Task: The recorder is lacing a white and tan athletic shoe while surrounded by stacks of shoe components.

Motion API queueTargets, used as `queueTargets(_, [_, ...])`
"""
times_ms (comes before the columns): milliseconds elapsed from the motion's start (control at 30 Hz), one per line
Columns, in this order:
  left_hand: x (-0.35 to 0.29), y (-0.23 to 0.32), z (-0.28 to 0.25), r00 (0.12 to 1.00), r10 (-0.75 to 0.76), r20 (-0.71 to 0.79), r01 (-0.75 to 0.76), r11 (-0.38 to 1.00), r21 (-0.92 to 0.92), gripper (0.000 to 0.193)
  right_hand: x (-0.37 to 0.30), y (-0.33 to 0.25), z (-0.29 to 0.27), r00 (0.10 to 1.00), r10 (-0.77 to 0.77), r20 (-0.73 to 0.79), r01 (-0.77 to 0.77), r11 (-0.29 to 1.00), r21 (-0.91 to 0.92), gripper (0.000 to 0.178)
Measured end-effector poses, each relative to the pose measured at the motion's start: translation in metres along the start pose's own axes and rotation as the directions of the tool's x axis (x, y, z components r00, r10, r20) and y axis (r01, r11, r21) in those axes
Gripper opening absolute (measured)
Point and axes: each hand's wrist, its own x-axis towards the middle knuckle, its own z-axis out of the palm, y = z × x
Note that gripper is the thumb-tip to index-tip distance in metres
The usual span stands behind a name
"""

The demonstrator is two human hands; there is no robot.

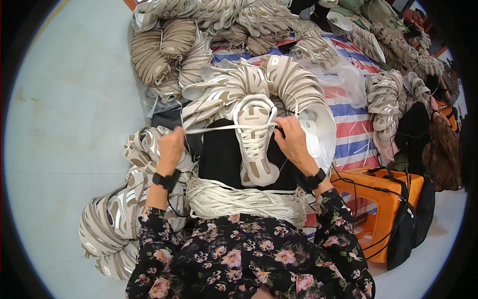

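A beige and cream shoe upper (256,172) lies toe toward me on a black cloth (217,157) over my lap. A cream shoelace (214,129) criss-crosses its front and stretches out sideways from near its top. My left hand (171,145) is closed on the lace, pulled taut out to the left. At the upper's right edge, my right hand (293,139) pinches the lace close to the top eyelets. A short stretch of lace stands up above those fingers. Nearest my body lies a thick bundle of cream laces (244,202).
Strung rows of similar uppers (298,82) curve just beyond the shoe; more piles (107,224) stand at my left. A striped plastic sheet (351,132) covers the floor. An orange stool (368,199) with a black bag and cables is at right. Another person (416,129) sits far right.
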Motion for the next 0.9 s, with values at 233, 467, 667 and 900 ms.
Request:
queueTargets(233, [0.045, 0.091, 0.001, 0.961, 0.019, 0.275, 0.208, 0.602, -0.771, 0.028, 0.031, -0.003, 0.002, 0.944, -0.293, 0.15, 0.311, 0.943, -0.116, 0.023])
queueTargets(467, [0.058, 0.101, 0.005, 0.891, 0.075, 0.449, 0.285, 0.677, -0.678, 0.04, 0.034, 0.004, -0.003, 0.9, 0.113, 0.421, -0.221, 0.951, 0.217, 0.017])
queueTargets(667, [0.051, 0.075, -0.013, 0.919, -0.059, 0.39, 0.344, 0.604, -0.719, 0.025, 0.034, 0.026, -0.013, 0.909, 0.134, 0.394, -0.257, 0.925, 0.28, 0.018])
queueTargets(900, [0.021, -0.017, -0.104, 0.882, 0.115, 0.456, 0.214, 0.766, -0.606, 0.012, 0.057, 0.108, -0.15, 0.788, 0.195, 0.584, -0.303, 0.948, 0.093, 0.014])
